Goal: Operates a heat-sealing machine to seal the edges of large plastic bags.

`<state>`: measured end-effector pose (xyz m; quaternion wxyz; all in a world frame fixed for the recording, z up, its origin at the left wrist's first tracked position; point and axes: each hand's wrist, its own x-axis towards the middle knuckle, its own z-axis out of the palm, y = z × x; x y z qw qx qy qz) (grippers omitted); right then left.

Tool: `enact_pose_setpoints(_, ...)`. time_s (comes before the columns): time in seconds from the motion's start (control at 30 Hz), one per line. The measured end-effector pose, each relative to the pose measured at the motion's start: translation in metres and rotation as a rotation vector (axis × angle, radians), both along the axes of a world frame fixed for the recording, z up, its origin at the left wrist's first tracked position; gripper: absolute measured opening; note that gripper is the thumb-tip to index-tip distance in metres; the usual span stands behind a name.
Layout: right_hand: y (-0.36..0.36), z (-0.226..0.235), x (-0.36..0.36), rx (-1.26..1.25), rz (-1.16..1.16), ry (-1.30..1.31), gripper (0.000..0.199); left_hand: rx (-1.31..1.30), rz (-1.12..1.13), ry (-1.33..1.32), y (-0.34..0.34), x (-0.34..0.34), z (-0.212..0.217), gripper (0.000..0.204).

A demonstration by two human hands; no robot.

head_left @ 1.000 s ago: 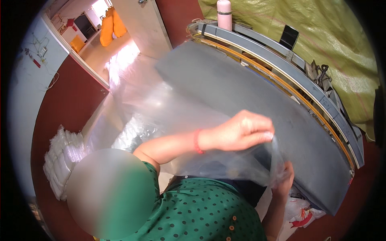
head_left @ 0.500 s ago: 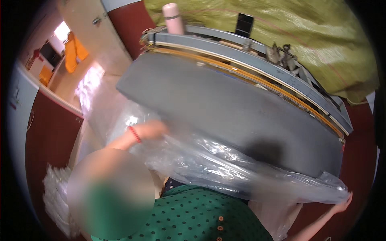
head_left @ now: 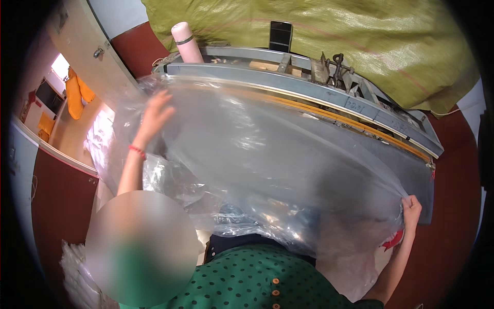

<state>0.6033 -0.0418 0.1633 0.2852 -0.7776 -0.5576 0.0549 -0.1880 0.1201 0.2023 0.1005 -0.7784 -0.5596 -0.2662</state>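
A wide sheet of clear plastic film (head_left: pixel 242 144) is spread across the dark grey padded board (head_left: pixel 417 175), covering most of it up to its far edge at the left. At the board's right end, my right hand (head_left: pixel 411 210) is closed on the film's edge and pulls it taut. My left hand (head_left: pixel 156 116), with a red band on its wrist, is raised over the board's far left corner. Its fingers look spread and slightly blurred, and the film lies beneath and around it. Loose folds of film hang down in front of my green dotted shirt (head_left: pixel 247 278).
A grey metal frame (head_left: pixel 309 85) with an orange strip runs behind the board. On it stand a pink flask (head_left: pixel 187 44), a phone (head_left: pixel 280 36) and metal clamps (head_left: pixel 338 69). Green woven sheeting (head_left: pixel 360 41) hangs behind. At the left is an open door (head_left: pixel 95 51); bundled plastic (head_left: pixel 80 273) sits lower left.
The film has gone from bunched along the board's near edge to spread over it. My left hand has moved up and away; my right hand has risen with the film's edge.
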Motion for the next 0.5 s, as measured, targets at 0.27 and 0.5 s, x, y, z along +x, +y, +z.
enact_pose_setpoints(0.27,0.001,0.027,0.098,-0.211,0.083,0.11,0.015,-0.452,0.577,0.048,0.021,-0.009,-0.036,0.055)
enact_pose_setpoints(0.5,0.049,0.128,0.021,0.145,-0.473,-0.516,0.033,-0.204,0.166,-0.125,0.051,0.075,-0.067,0.045)
